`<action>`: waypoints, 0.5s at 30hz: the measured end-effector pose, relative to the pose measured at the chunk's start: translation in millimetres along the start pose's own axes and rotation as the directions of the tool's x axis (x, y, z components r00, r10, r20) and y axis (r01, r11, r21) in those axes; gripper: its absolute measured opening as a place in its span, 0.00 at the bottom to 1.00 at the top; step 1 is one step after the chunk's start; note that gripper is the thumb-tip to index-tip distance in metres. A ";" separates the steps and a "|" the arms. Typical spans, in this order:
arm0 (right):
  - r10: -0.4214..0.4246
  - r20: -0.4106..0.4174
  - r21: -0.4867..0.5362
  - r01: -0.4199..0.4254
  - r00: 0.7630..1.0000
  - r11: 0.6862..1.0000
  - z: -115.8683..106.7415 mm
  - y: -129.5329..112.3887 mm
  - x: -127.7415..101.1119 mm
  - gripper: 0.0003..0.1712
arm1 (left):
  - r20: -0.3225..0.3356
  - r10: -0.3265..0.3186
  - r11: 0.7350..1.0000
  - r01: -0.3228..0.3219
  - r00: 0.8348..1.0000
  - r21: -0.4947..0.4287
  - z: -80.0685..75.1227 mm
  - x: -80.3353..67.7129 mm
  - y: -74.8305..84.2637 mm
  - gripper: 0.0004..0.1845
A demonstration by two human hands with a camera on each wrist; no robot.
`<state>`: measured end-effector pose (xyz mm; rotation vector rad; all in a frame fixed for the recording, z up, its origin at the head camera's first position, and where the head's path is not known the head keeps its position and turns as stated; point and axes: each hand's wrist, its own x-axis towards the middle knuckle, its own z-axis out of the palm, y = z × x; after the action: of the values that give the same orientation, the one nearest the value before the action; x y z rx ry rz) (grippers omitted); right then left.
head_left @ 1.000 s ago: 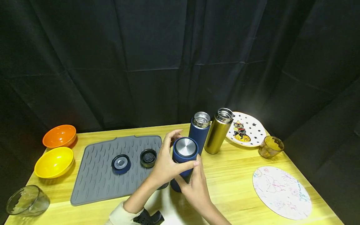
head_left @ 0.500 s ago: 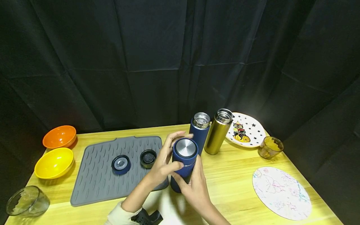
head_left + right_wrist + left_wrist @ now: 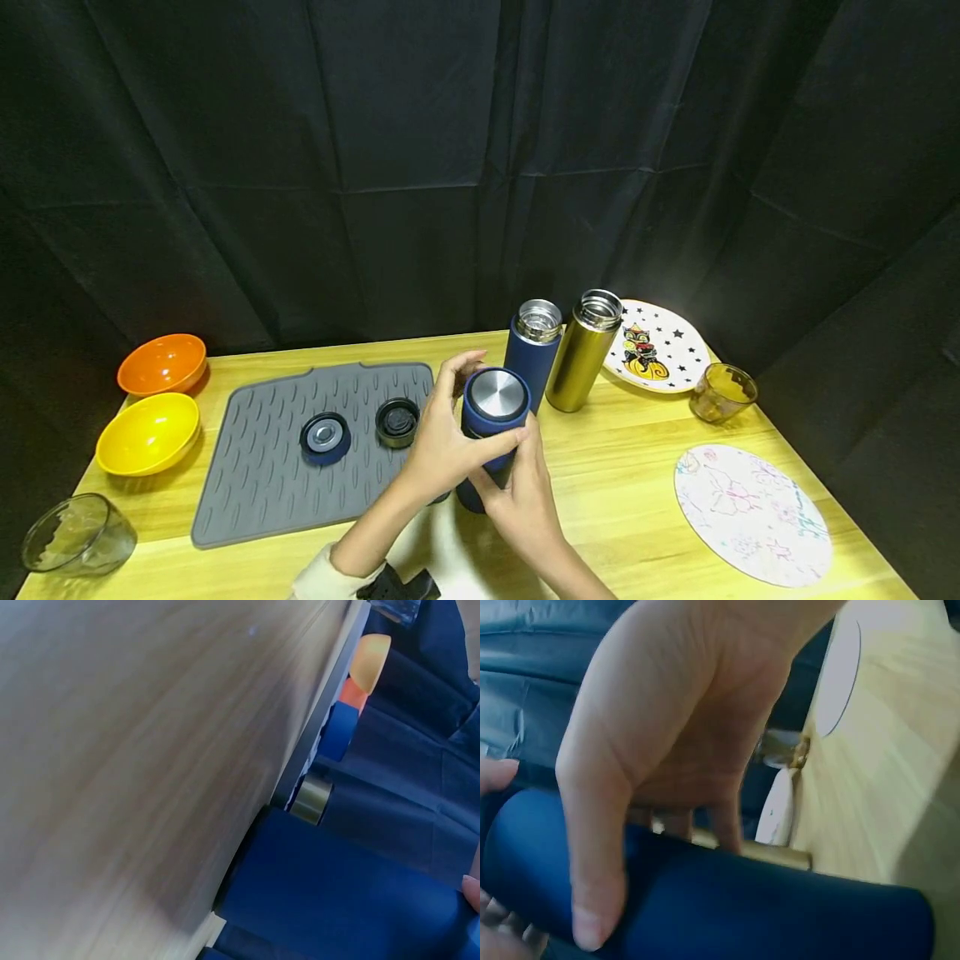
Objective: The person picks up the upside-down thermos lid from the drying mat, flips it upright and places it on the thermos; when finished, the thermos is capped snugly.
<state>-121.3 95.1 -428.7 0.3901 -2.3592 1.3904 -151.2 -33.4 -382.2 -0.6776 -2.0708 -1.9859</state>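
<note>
Bottle [image 3: 491, 425] upright, gripped: left hand [image 3: 444, 437] above right hand [image 3: 519, 496].

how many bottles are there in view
3: a capped blue bottle gripped by the left hand and right hand, an open blue bottle behind it, and an open gold bottle right of that. No others show.

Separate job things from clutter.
Job, likely:
capped blue cylindrical bottle
open blue bottle
open gold bottle
round blue lid
round gold lid
grey mat

Clutter, likely:
orange bowl
yellow bowl
clear glass tumbler
amber glass tumbler
starry white plate
scribbled white disc
</note>
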 end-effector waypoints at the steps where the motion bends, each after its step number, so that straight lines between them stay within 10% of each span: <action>1: 0.008 0.003 0.005 -0.008 1.000 1.000 0.5 -0.3 -0.4 0.50 | -0.001 0.015 0.999 -0.015 1.000 -0.031 -0.4 -0.4 -0.2 0.45; 4: 0.018 0.008 0.020 -0.018 1.000 1.000 1.9 -0.6 -1.9 0.50 | 0.031 0.033 0.995 -0.030 0.999 -0.096 -1.6 -2.8 0.8 0.47; 10: -0.023 0.014 0.007 0.023 1.000 1.000 3.2 0.3 -1.1 0.49 | -0.093 -0.008 0.995 0.017 0.996 0.101 3.4 -4.5 5.4 0.48; 15: -0.020 0.018 0.027 0.020 1.000 0.999 -0.1 0.5 2.4 0.49 | -0.045 0.028 0.999 -0.027 0.999 0.029 7.7 -0.3 5.5 0.47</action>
<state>-123.6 95.3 -428.0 0.4345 -2.3472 1.4167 -147.2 -25.9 -378.0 -0.6459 -2.0483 -1.9354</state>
